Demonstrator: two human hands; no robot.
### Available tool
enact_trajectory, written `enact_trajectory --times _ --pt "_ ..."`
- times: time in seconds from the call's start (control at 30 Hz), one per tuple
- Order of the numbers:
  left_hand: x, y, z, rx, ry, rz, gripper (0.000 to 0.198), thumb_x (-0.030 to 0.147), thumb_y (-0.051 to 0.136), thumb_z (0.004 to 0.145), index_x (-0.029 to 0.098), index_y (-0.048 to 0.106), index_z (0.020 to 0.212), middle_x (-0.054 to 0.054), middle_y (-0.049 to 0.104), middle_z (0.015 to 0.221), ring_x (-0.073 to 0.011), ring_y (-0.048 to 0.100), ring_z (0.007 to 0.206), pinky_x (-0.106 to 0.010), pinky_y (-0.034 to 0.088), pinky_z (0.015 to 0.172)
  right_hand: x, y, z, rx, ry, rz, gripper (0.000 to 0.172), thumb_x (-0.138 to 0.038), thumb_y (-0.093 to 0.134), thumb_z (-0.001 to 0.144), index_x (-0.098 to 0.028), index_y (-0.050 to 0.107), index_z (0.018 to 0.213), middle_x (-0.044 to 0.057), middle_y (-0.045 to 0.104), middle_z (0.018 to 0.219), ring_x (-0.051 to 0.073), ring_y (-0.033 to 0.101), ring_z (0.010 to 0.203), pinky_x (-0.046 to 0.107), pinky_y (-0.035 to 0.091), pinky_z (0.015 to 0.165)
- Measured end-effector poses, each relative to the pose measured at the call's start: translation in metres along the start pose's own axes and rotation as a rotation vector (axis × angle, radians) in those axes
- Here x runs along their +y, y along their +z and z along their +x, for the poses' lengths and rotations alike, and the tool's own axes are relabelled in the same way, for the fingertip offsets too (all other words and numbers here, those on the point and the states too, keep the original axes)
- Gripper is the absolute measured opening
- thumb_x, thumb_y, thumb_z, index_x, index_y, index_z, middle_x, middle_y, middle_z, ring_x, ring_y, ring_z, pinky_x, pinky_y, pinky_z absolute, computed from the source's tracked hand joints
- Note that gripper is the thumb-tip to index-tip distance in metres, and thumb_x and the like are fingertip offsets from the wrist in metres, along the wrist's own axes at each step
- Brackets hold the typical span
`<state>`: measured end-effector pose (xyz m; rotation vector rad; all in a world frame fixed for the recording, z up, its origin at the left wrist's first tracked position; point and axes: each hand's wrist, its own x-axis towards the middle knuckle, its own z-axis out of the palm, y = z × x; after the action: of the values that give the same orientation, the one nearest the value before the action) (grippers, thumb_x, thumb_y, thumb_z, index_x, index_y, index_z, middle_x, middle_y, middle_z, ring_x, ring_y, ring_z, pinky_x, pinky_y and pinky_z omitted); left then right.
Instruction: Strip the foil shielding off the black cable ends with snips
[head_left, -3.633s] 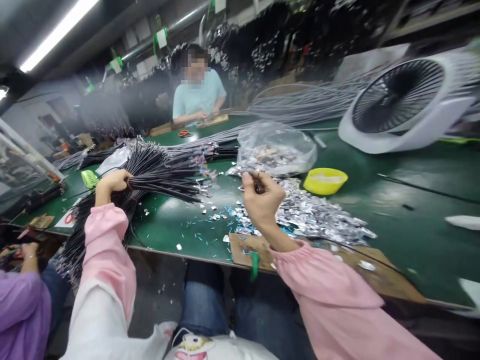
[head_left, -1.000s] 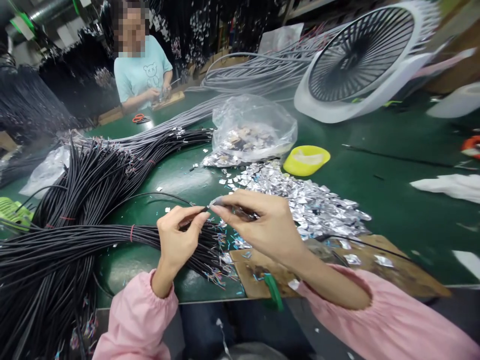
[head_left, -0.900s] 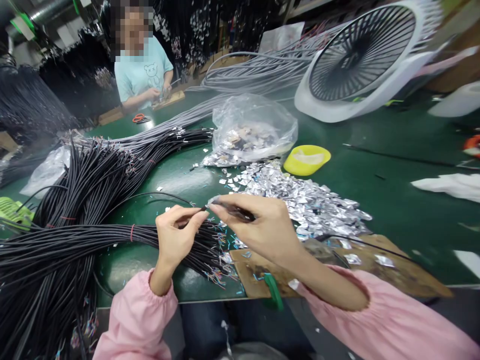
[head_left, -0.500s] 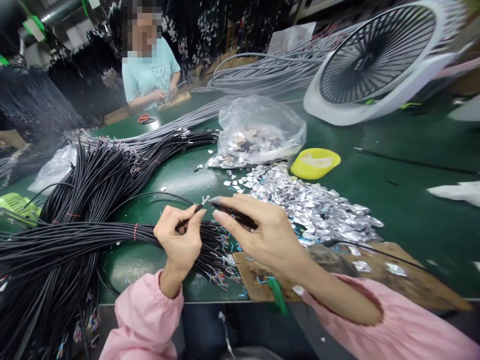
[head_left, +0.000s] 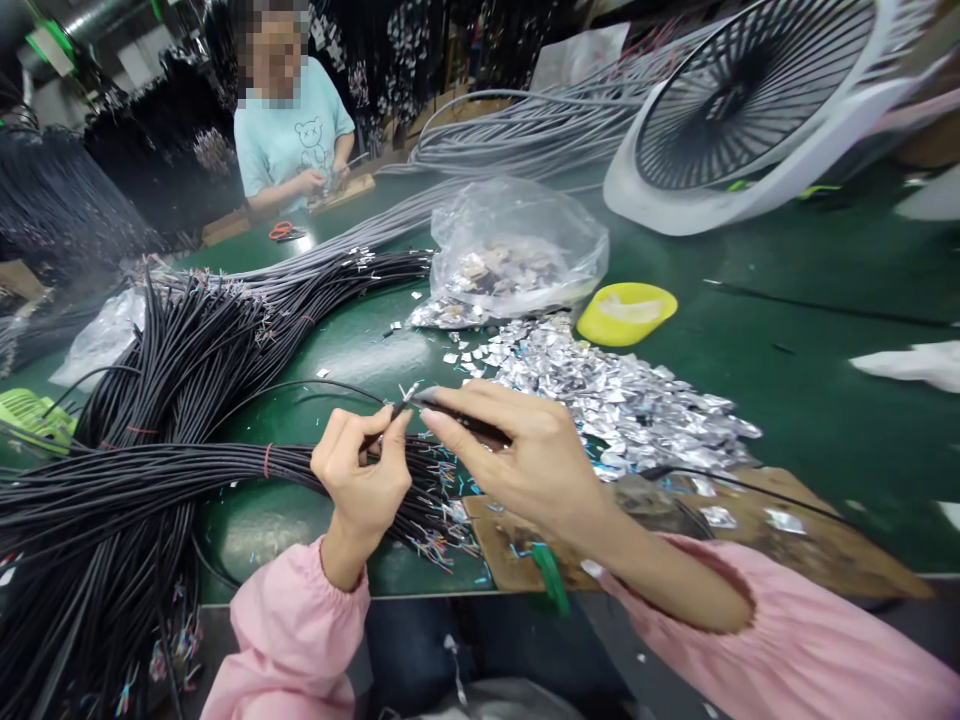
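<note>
Pinched in my left hand (head_left: 364,465) is the end of a black cable (head_left: 397,408), its pale, stripped tip pointing up and right. My right hand (head_left: 536,455) is closed around a slim dark tool (head_left: 480,428) whose kind I cannot make out; its tip end is close to the stripped cable tip. Whether tool and wires touch is unclear. Beneath both hands lies a tied bundle of black cables (head_left: 187,465), with coloured wire ends fanned out. Beyond my right hand spreads a heap of silvery foil scraps (head_left: 637,400).
Behind the heap sit a clear plastic bag (head_left: 521,240) of scraps, a yellow dish (head_left: 628,315) and a white fan (head_left: 720,215). A worn board (head_left: 810,560) lies at the front right. Across the table, a person in a light blue shirt (head_left: 289,140) works near orange-handled scissors (head_left: 282,231).
The whole view has shifted slightly. My right hand's tool tip has come a little closer to the stripped cable end. Both grips stay the same.
</note>
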<state>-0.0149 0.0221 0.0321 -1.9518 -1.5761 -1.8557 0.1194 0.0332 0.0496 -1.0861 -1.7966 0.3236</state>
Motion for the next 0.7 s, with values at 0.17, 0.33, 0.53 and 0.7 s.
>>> enact_trajectory --times 0.17,0.33,0.53,0.7 --pt "-0.003 -0.007 0.008 -0.213 -0.125 -0.046 0.022 0.027 0.054 0.086 0.017 0.064 0.07 0.0 0.058 0.061 -0.0096 0.05 0.056 -0.021 0.038 0.052 0.001 -0.003 0.001 0.006 -0.01 -0.018 0.025 -0.03 0.05 0.088 -0.019 0.072 0.088 0.005 0.068 0.072 0.017 0.063 0.061 0.027 0.048 0.055" --pt "-0.004 -0.016 0.017 -0.443 -0.298 -0.21 0.039 0.036 0.045 0.089 0.016 0.057 0.058 0.001 0.05 0.054 -0.0099 0.046 0.052 -0.023 0.035 0.051 -0.001 -0.012 0.007 0.016 0.016 0.129 0.016 -0.031 0.06 0.081 -0.02 0.071 0.086 0.004 0.069 0.073 0.016 0.062 0.059 0.027 0.048 0.051" --pt "-0.007 -0.022 0.023 -0.661 -0.407 -0.367 0.051 0.052 0.045 0.086 0.016 0.045 0.049 0.002 0.037 0.047 -0.0078 0.033 0.045 -0.023 0.028 0.046 0.005 -0.006 0.002 0.012 -0.083 0.315 0.031 -0.005 0.049 0.074 -0.02 0.071 0.091 0.002 0.073 0.08 0.015 0.067 0.064 0.023 0.053 0.053" --pt "-0.008 -0.026 0.027 -0.744 -0.457 -0.342 0.059 0.063 0.039 0.082 0.017 0.036 0.046 0.003 0.029 0.045 -0.0081 0.026 0.043 -0.024 0.023 0.043 0.007 -0.003 0.005 -0.04 -0.15 0.355 0.035 0.001 0.046 0.071 -0.015 0.069 0.093 0.007 0.072 0.086 0.015 0.067 0.071 0.024 0.055 0.059"
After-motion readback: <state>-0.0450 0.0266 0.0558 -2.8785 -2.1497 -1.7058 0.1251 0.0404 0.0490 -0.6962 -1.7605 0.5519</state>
